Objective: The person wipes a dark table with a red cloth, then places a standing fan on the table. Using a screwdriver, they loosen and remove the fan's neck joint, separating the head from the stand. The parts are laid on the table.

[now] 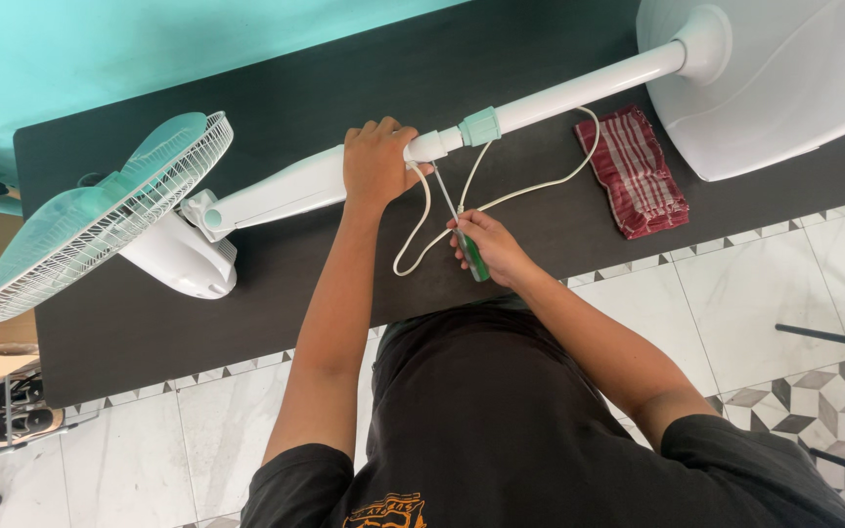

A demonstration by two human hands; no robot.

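Lighting: bright, even daylight, soft shadows only. Glare: mild sheen on dark table and white fan base. Focus: sharp throughout; slight wide-angle bend at edges.

White pedestal fan is lying flat on its side across the dark table, teal blades inside the wire cage at one end, round base at the other. Green-handled screwdriver is tilted, tip pointing up toward the pole near the teal collar.

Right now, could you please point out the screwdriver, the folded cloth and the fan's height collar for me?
Screwdriver (473,259), head view, on its green handle in the right hand.
Folded cloth (635,172), head view, middle of the red striped fabric.
Height collar (480,126), head view, on the mint ring around the pole.
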